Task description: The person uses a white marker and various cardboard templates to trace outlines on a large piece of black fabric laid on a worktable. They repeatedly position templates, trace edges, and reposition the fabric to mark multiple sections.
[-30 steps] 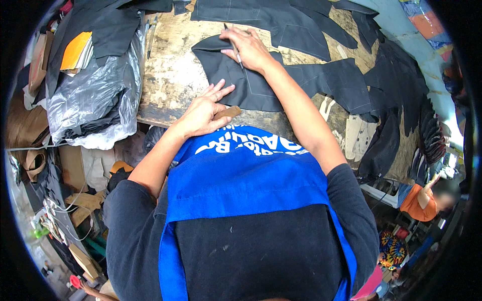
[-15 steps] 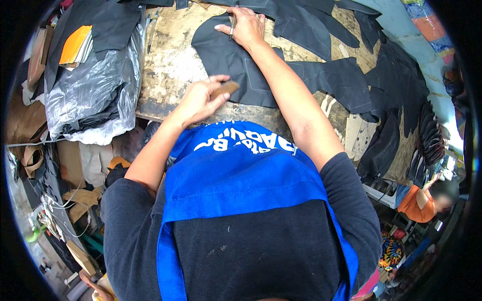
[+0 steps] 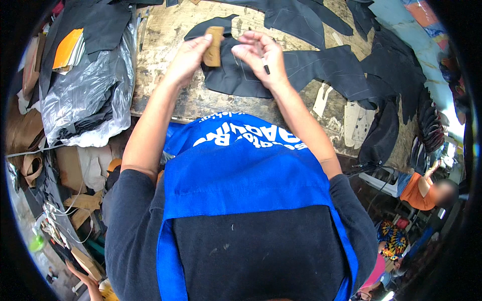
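Note:
My left hand [image 3: 187, 59] pinches a small tan-brown template [image 3: 214, 48], a stiff flat piece held upright above the bench. To its right, my right hand [image 3: 265, 56] is closed round a pen [image 3: 266, 69]; the fingers are a little blurred. Beneath both hands spreads a sheet of black leather-like material [image 3: 233, 83] with pale outlines drawn on it. The sheet reaches right across the worn wooden table [image 3: 168, 75]. A curved black piece [image 3: 203, 27] lies behind the template.
More marked black pieces [image 3: 296, 25] cover the back of the table. Pale templates [image 3: 355, 125] sit at the right. On the left is a clear plastic bag [image 3: 83, 100] of black material, with an orange-topped paper stack [image 3: 69, 48]. A co-worker in orange [image 3: 417, 191] is at far right.
My left hand has moved up and lifted the template off the sheet. My right hand has drawn back toward me with the pen. The far part of the black material looks folded or shifted.

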A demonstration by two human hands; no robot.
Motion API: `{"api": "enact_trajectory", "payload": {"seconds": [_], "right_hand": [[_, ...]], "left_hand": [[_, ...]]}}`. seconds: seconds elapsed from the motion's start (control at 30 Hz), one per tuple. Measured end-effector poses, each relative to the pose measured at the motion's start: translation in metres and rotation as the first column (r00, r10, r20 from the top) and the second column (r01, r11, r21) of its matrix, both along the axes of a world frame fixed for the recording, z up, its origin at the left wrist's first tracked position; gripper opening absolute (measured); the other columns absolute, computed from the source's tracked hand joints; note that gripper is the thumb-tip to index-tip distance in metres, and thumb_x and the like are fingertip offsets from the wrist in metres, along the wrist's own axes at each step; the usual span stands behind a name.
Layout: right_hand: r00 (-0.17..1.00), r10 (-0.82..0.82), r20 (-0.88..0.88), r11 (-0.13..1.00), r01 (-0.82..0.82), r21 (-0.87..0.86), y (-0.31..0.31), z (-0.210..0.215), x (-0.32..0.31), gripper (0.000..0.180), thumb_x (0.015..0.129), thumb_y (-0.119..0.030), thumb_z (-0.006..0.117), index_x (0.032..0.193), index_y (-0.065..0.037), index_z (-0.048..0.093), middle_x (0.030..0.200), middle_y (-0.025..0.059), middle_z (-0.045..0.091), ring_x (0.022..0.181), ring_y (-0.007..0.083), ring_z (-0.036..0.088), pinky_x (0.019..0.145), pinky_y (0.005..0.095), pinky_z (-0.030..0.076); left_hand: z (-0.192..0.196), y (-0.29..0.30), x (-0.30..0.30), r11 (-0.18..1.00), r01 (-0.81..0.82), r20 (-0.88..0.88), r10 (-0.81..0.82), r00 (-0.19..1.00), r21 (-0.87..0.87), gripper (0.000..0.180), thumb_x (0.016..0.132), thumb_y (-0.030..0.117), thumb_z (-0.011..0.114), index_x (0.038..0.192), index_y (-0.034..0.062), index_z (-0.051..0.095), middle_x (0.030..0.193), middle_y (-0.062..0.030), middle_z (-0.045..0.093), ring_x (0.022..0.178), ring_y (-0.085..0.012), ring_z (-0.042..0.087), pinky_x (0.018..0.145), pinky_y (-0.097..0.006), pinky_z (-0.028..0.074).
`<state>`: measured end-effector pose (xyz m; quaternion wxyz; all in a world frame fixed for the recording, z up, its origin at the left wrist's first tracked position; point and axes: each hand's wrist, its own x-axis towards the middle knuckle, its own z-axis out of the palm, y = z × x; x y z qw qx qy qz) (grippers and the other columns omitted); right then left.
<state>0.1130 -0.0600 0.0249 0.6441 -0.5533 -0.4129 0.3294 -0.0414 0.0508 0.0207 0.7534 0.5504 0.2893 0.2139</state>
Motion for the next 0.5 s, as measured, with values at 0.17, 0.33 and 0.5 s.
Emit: {"api": "enact_trajectory", "payload": {"seconds": [0.17, 0.33, 0.5], "right_hand": [[0.976, 0.069, -0.206, 0.997, -0.072, -0.009, -0.014, -0.019, -0.019, 0.042, 0.074, 0.002, 0.071, 0.109, 0.006, 0.049, 0.096, 0.0097, 0.06, 0.085, 0.0121, 0.059, 0.076, 0.0238, 0.05], [0.999, -0.028, -0.042, 0.999, 0.028, -0.02, -0.021, -0.039, -0.017, 0.046, 0.075, 0.004, 0.069, 0.115, 0.006, 0.046, 0.095, 0.0079, 0.06, 0.082, 0.0098, 0.058, 0.075, 0.0222, 0.049], [0.998, -0.009, -0.058, 1.0, 0.009, -0.001, -0.022, -0.047, -0.02, 0.056, 0.073, 0.007, 0.07, 0.122, 0.007, 0.042, 0.106, 0.0124, 0.055, 0.083, 0.0122, 0.058, 0.072, 0.0234, 0.051]], "left_hand": [[-0.01, -0.038, 0.003, 0.883, 0.11, -0.224, -0.005, 0.975, 0.456, 0.048, 0.096, 0.037, 0.042, 0.121, -0.0017, 0.052, 0.118, -0.0191, 0.057, 0.113, -0.0249, 0.054, 0.1, -0.037, 0.035], [-0.021, -0.011, -0.017, 0.36, 0.493, -0.599, 0.306, 0.74, 0.792, 0.054, 0.093, 0.038, 0.044, 0.14, 0.0163, 0.03, 0.146, -0.0044, 0.031, 0.135, -0.0235, 0.027, 0.102, -0.067, 0.009], [-0.013, 0.026, -0.016, 0.237, 0.689, -0.721, 0.358, 0.594, 0.685, 0.093, 0.067, 0.068, 0.059, 0.142, 0.0251, 0.026, 0.151, -0.0017, 0.016, 0.139, -0.0215, 0.015, 0.095, -0.077, 0.011]]}}
